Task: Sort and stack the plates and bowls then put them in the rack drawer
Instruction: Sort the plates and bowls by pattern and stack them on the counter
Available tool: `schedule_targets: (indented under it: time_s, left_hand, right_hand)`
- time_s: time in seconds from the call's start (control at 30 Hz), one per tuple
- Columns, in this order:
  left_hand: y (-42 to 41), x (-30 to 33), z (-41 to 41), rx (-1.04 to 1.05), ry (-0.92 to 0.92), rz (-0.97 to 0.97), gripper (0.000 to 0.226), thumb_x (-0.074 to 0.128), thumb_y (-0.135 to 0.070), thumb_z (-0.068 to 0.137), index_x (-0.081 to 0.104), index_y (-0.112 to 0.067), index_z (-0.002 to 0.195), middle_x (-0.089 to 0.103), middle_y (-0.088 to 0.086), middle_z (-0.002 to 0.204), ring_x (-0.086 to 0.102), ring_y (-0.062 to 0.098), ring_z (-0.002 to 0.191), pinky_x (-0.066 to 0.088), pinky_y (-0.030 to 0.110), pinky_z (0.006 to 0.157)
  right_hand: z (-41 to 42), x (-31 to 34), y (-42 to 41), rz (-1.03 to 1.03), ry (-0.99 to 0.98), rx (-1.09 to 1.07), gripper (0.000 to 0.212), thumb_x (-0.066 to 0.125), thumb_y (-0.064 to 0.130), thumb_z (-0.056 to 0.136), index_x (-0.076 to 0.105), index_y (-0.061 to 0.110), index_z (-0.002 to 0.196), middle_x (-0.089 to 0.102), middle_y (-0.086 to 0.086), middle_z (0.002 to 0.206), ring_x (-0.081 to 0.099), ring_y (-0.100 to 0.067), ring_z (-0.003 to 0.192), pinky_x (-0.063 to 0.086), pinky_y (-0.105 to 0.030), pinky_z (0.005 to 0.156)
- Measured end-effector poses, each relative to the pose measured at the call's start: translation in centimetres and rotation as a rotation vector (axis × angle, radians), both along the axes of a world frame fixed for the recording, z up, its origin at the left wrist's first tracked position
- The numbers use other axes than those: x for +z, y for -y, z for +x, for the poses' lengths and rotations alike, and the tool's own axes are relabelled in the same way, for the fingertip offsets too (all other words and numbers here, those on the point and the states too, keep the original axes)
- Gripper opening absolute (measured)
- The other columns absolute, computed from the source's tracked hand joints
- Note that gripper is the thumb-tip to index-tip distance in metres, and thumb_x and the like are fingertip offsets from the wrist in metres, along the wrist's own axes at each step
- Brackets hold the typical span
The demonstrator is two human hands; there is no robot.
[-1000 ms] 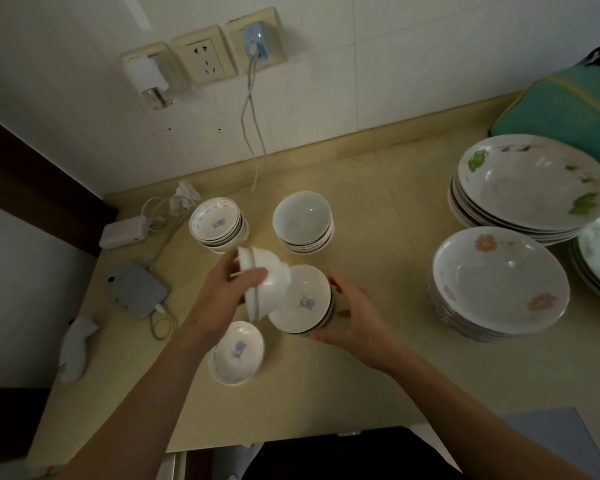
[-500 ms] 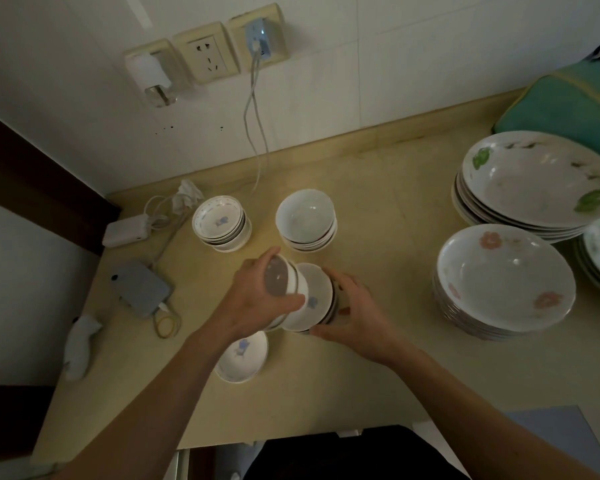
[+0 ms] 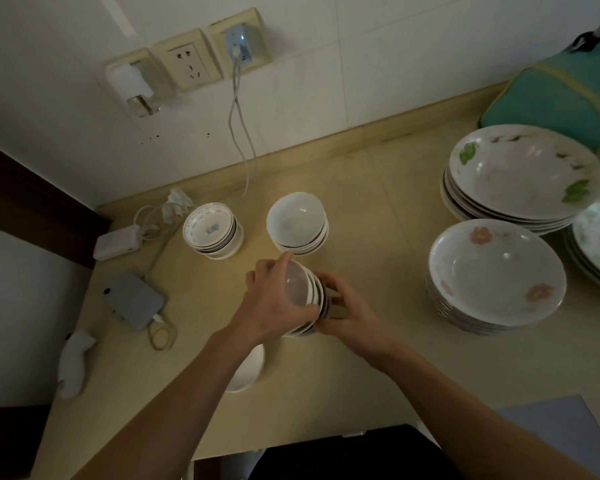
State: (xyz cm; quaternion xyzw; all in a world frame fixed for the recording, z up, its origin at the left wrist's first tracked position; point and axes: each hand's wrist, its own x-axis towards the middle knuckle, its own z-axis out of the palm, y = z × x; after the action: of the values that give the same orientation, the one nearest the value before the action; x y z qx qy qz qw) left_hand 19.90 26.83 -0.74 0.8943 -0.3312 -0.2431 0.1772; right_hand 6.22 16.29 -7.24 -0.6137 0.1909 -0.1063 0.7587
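Head view: small bowl stack [image 3: 310, 299] tilted above the counter [image 3: 378, 237], between both hands.
Grip: left hand [image 3: 274, 303] and right hand [image 3: 348, 315] clasp its sides.
Handling: glazed, slippery, breakable; support it underneath.

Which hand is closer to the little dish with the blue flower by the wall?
Left. The left hand holds the tilted bowl stack just in front of the blue-flower dish stack; the right hand is behind that stack, farther right.
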Motion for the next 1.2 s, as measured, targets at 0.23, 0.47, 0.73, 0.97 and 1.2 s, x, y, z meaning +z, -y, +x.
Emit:
schedule_targets:
  time_s: [0.23, 0.47, 0.73, 0.97, 1.2]
  left_hand:
    - [0.9, 0.4, 0.1, -0.03, -0.032, 0.124, 0.122, 0.061, -0.068, 0.047, 0.011, -0.04, 0.155, 0.025, -0.004, 0.147, 0.024, 0.024, 0.134, 0.039, 0.049, 0.109]
    - [1.5, 0.7, 1.4, -0.085, -0.099, 0.199, 0.129, 0.069, -0.066, 0.042, 0.011, -0.043, 0.155, 0.026, -0.001, 0.147, 0.026, 0.027, 0.134, 0.035, 0.039, 0.097]
    - [0.9, 1.5, 2.6, -0.077, -0.198, 0.081, 0.117, 0.075, -0.06, 0.047, 0.031, -0.039, 0.153, 0.038, 0.004, 0.146, 0.04, 0.023, 0.136, 0.04, 0.047, 0.113]
    - [-0.4, 1.3, 2.8, -0.054, -0.219, -0.071, 0.1, 0.081, -0.045, 0.058, 0.038, -0.038, 0.149, 0.044, 0.0, 0.138, 0.047, 0.015, 0.127, 0.041, 0.027, 0.097]
    - [-1.9, 2.0, 3.0, 0.084, -0.354, -0.26, 0.092, 0.083, -0.04, 0.058, 0.046, -0.042, 0.142, 0.057, 0.001, 0.136, 0.057, 0.018, 0.123, 0.053, 0.04, 0.098]
  right_hand:
    - [-0.1, -0.7, -0.4, 0.0, -0.009, -0.04, 0.073, 0.078, 0.006, 0.079, 0.054, 0.041, 0.138, 0.064, 0.017, 0.129, 0.063, -0.001, 0.113, 0.057, -0.019, 0.078]
    - [-0.3, -1.1, 0.0, 0.02, -0.004, -0.024, 0.073, 0.083, 0.009, 0.081, 0.052, 0.034, 0.141, 0.063, 0.012, 0.133, 0.06, 0.003, 0.115, 0.057, -0.018, 0.079]
    - [-0.2, -1.1, 0.7, -0.067, -0.013, 0.012, 0.08, 0.086, 0.013, 0.08, 0.048, 0.032, 0.147, 0.054, 0.006, 0.143, 0.057, -0.002, 0.117, 0.057, -0.022, 0.08]
    - [-0.6, -0.6, 0.9, -0.166, -0.011, 0.039, 0.074, 0.082, 0.021, 0.084, 0.046, 0.043, 0.145, 0.052, 0.022, 0.137, 0.055, -0.007, 0.122, 0.06, -0.032, 0.09]
    - [-0.8, -0.5, 1.0, -0.202, -0.038, 0.044, 0.074, 0.082, 0.023, 0.085, 0.043, 0.052, 0.141, 0.051, 0.028, 0.133, 0.054, -0.005, 0.123, 0.057, -0.028, 0.091]
